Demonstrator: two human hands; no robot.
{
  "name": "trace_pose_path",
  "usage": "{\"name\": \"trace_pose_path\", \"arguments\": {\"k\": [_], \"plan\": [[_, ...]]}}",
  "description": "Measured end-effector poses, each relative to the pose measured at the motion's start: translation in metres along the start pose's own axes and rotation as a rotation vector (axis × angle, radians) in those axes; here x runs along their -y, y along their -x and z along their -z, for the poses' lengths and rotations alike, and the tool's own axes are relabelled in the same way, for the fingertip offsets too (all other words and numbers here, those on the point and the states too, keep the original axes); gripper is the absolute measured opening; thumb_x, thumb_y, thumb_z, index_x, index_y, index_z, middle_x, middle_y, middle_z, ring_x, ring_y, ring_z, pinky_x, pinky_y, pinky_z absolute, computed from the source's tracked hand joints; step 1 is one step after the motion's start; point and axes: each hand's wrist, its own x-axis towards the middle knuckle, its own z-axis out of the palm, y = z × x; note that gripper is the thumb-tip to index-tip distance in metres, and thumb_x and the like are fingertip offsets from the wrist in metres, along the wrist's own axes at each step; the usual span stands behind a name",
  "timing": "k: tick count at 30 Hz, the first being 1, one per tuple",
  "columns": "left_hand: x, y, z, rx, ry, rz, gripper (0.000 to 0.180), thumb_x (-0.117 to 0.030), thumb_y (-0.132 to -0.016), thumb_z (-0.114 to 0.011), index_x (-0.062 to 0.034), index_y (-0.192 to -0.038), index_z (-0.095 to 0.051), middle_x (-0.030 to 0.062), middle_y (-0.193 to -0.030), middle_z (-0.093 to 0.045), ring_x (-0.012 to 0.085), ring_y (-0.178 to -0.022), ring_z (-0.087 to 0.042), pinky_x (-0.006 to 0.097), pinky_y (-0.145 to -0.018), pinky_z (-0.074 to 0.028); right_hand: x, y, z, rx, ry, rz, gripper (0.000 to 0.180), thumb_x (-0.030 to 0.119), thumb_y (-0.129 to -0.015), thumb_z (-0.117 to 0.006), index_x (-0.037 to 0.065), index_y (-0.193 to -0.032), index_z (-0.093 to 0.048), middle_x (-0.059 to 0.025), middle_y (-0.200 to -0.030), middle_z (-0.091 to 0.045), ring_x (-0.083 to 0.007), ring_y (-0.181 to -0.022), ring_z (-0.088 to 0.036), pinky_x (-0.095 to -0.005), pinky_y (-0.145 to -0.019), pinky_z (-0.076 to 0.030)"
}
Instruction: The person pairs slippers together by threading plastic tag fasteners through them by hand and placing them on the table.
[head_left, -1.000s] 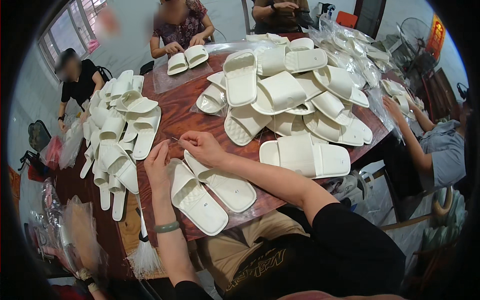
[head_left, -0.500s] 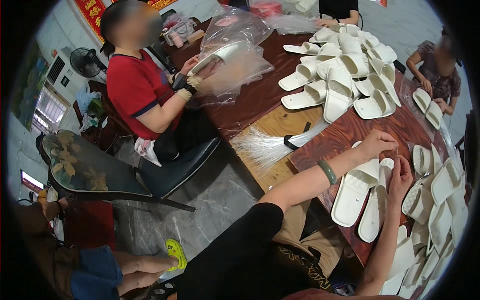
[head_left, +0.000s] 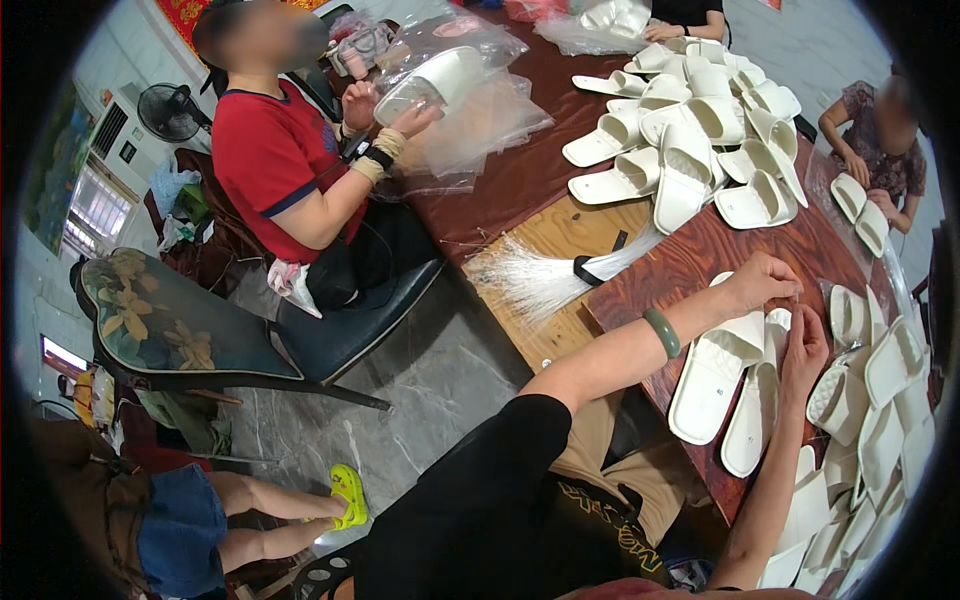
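Note:
A pair of white slippers lies before me on the wood-grain board, a left slipper [head_left: 703, 398] and a narrower-looking right slipper [head_left: 745, 430]. Over their toe ends, my left hand [head_left: 762, 284] is closed in a pinch, with a green bangle on its wrist. Close beside it, my right hand [head_left: 806, 348] also pinches. Whatever thin thing sits between the fingertips is too small to make out. To the left of my hands, a bundle of thin white strands [head_left: 530, 277] is gathered by a black band.
A heap of white slippers [head_left: 685, 165] covers the table beyond; more slippers [head_left: 880, 430] pile up at my right. Across the left corner, a person in red [head_left: 285, 165] handles a slipper and clear bags [head_left: 480, 135]. A chair [head_left: 180, 320] stands left; another person's legs [head_left: 275, 500] are behind.
My hands stay pinched together over the slippers, almost in place. The person in red has opened their left-side hand away from the slipper. At lower left, the legs in yellow clogs have shifted.

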Motion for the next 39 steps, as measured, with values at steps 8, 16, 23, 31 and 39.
{"name": "trace_pose_path", "arguments": {"k": [8,16,23,31,39], "plan": [[0.001,0.001,0.002,0.006,-0.027,0.007,0.012,-0.008,-0.082,-0.063,0.0033,-0.084,-0.066,0.0066,-0.073,-0.064,0.0083,-0.061,-0.056,0.02,-0.052,-0.043,0.006,0.002,-0.004,-0.02,-0.008,-0.018,0.014,0.015,-0.091,-0.056,0.002,-0.094,-0.062,0.0112,-0.064,-0.043,0.0024,-0.053,-0.029,-0.0166,-0.046,-0.017],[0.001,0.003,0.0,0.044,-0.062,0.03,0.011,-0.007,-0.081,-0.063,0.0026,-0.085,-0.067,0.0068,-0.076,-0.066,0.009,-0.063,-0.058,0.02,-0.054,-0.043,-0.001,0.0,-0.001,-0.021,-0.031,-0.003,0.015,0.016,-0.092,-0.055,0.003,-0.093,-0.062,0.0116,-0.063,-0.041,0.0024,-0.053,-0.028,-0.0164,-0.046,-0.016],[0.0,0.003,0.0,0.002,-0.017,-0.001,0.012,-0.008,-0.082,-0.063,0.0026,-0.087,-0.067,0.0074,-0.076,-0.066,0.0096,-0.064,-0.06,0.02,-0.053,-0.044,-0.004,-0.001,0.001,-0.043,-0.073,-0.063,0.015,0.017,-0.091,-0.056,0.003,-0.093,-0.062,0.0116,-0.061,-0.04,0.0023,-0.051,-0.028,-0.0167,-0.045,-0.016],[0.001,0.002,0.003,0.037,-0.068,0.019,0.013,-0.008,-0.081,-0.063,0.0025,-0.087,-0.067,0.0068,-0.075,-0.066,0.0084,-0.062,-0.058,0.02,-0.053,-0.043,0.004,-0.001,-0.003,-0.044,-0.053,-0.059,0.016,0.017,-0.091,-0.056,0.002,-0.093,-0.062,0.0114,-0.061,-0.04,0.0023,-0.051,-0.028,-0.0167,-0.044,-0.017],[0.001,0.004,0.001,-0.015,-0.042,-0.002,0.012,-0.008,-0.079,-0.066,0.0021,-0.085,-0.068,0.0052,-0.072,-0.065,0.0071,-0.06,-0.055,0.02,-0.051,-0.042,0.003,0.001,-0.002,-0.031,-0.058,-0.054,0.016,0.017,-0.091,-0.057,0.003,-0.093,-0.062,0.0109,-0.062,-0.042,0.0019,-0.051,-0.029,-0.0169,-0.044,-0.017]]}}
